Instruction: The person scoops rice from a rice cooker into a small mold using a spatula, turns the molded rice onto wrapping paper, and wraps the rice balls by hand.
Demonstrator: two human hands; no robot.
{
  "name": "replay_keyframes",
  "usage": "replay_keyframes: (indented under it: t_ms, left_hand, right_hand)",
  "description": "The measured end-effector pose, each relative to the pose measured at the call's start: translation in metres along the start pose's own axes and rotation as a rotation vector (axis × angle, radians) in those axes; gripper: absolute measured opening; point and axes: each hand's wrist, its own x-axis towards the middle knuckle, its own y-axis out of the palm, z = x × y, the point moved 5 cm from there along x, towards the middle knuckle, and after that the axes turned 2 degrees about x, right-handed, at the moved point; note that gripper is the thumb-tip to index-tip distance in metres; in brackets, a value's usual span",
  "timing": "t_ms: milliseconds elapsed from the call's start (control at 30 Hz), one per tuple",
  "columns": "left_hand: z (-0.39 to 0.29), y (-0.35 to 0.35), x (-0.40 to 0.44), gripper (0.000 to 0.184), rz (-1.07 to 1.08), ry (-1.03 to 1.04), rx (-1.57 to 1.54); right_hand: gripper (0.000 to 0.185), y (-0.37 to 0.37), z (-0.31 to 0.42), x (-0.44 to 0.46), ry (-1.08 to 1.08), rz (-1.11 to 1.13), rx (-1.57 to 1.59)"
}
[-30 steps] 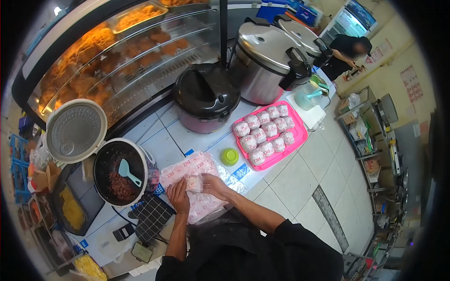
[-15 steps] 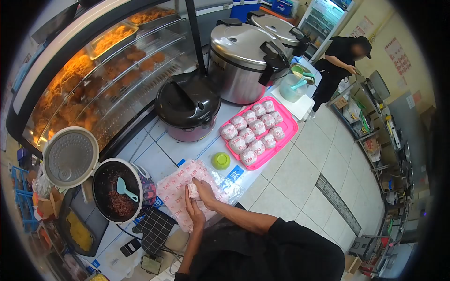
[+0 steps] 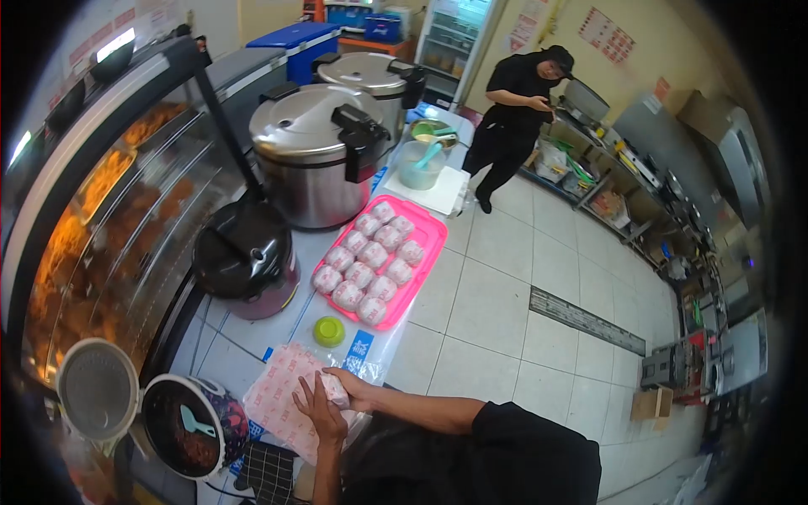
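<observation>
A paper-wrapped ball (image 3: 334, 390) sits between my two hands, above printed wrapping sheets (image 3: 282, 396) on the counter. My right hand (image 3: 358, 390) is wrapped round its right side. My left hand (image 3: 320, 413) lies against its left side with the fingers apart. Just beyond the hands is a small green cup (image 3: 328, 331). Several similar wrapped balls (image 3: 373, 254) stand in rows on a pink tray (image 3: 431, 244). To the left, an open rice pot (image 3: 220, 425) holds dark reddish food and a pale blue scoop (image 3: 195, 422).
A black-lidded cooker (image 3: 244, 261) and two large steel cookers (image 3: 316, 160) line the counter beside a glass food case (image 3: 126, 236). Behind the tray is a clear tub (image 3: 420, 168). A person in black (image 3: 513, 109) stands beyond the counter, near shelves (image 3: 581, 198).
The view has swung toward the right and the back of the room. My hands have turned the wrapped ball, and my left fingers have spread. The other person now stands more upright.
</observation>
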Motion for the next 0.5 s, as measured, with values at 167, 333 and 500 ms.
replay_keyframes:
  t_ms: [167, 333, 500]
  left_hand:
    - [-0.028, 0.011, 0.014, 0.048, -0.016, 0.133, 0.095]
    - [-0.056, 0.036, 0.031, 0.033, -0.211, 0.143, 0.16]
    - [-0.078, 0.068, 0.052, 0.03, -0.253, 0.042, 0.053]
  right_hand:
    - [0.03, -0.02, 0.022, -0.029, -0.098, 0.16, 0.26]
    - [0.036, -0.033, 0.063, -0.061, -0.222, 0.15, 0.306]
    - [0.04, -0.072, 0.118, -0.055, -0.208, 0.092, 0.025]
